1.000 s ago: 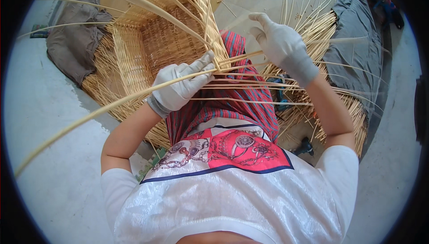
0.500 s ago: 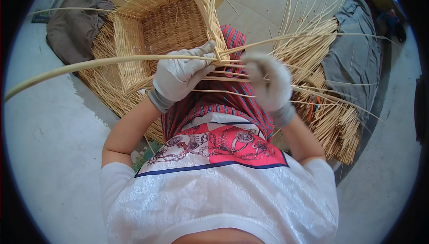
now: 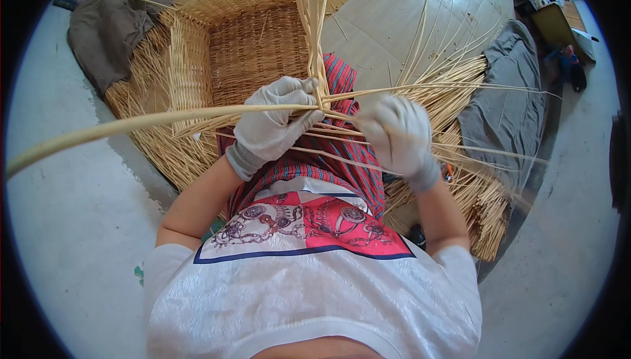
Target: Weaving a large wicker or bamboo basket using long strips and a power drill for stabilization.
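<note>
A rectangular woven wicker basket (image 3: 190, 73) rests on its side in front of me, its hollow showing a browner woven bottom. At its near right corner my left hand (image 3: 273, 119), in a white knitted glove, pinches the basket's edge. A thick pale willow rod (image 3: 131, 121) runs from that corner out to the left, across the hand. Just right of the corner my right hand (image 3: 397, 135), gloved too and a little blurred, is closed around a thin willow rod (image 3: 338, 116) coming from the basket. Several more loose rod ends stick out rightward below and beside it.
Bundles of willow rods lie on the right (image 3: 453, 96) and left (image 3: 151, 122), partly under grey cloths (image 3: 503, 102). A striped red cloth (image 3: 338, 73) covers my lap beneath the basket. Assorted items (image 3: 559, 27) stand at the far right.
My right hand, blurred before, now shows its fingers closed on a thin rod beside the corner. The left hand keeps its hold. The whole view has shifted slightly.
</note>
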### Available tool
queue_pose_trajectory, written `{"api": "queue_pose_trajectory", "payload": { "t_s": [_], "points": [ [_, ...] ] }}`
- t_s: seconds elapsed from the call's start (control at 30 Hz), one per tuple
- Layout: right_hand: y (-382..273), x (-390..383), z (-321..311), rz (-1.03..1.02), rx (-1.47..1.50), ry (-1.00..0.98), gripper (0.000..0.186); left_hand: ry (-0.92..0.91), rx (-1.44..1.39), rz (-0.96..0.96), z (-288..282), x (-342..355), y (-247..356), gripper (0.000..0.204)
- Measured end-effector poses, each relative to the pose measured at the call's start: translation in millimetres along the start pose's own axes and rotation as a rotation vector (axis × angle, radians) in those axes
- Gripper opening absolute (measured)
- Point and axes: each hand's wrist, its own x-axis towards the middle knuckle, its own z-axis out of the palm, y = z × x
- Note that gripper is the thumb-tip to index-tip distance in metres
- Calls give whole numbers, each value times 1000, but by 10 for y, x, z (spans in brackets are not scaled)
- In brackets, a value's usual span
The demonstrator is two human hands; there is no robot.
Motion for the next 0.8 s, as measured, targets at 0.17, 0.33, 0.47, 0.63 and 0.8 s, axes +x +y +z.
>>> {"api": "queue_pose_trajectory", "payload": {
  "t_s": [0.17, 0.33, 0.47, 0.63, 0.8],
  "points": [
    [510, 695, 507, 577, 295, -542, 37, -39, 90, -13, -3, -10, 63, 14],
    [781, 1036, 357, 522, 575, -575, 24, -51, 60, -21, -3, -3, 6, 20],
    [773, 1290, 296, -24, 682, 57, 40, -42, 89, -11, -19, 14, -15, 27],
    [497, 1392, 678, -160, -284, -252, 78, -86, 177, -225, -97, 57, 132, 42],
    [857, 1517, 403, -399, 677, -105, 35, -199, 236, -112, -176, 190, 183, 62]
  ]
}}
